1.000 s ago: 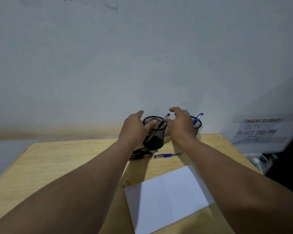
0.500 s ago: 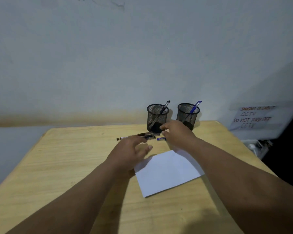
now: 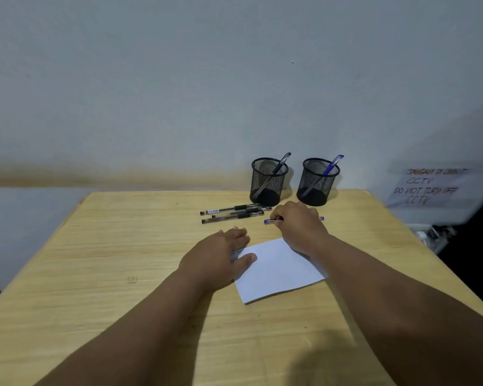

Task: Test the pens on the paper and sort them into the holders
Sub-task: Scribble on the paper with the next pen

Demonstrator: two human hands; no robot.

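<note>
1. While the left hand point(image 3: 221, 253) lies flat, fingers spread, on the near-left corner of the paper point(image 3: 279, 270), the right hand point(image 3: 300, 225) curls over the blue pen point(image 3: 268, 221) on the bench point(image 3: 123, 260); the fingers seem to pinch its barrel, though the grip itself is hidden under the knuckles.
2. Blue pen: lying flat just beyond the paper's far edge, both ends showing either side of the right hand.
3. Black pens point(image 3: 232, 214): three, lying side by side left of the blue pen, untouched.
4. Left holder point(image 3: 268, 182): mesh, one dark pen standing inside.
5. Right holder point(image 3: 317, 182): mesh, one blue pen inside.
6. Step in hand, as judged: picking up the blue pen for testing; four pens remain unsorted.
7. Next move calls for: lifting the pen clear, uncapping it if capped, bringing the tip down onto the paper, which the left hand steadies.
</note>
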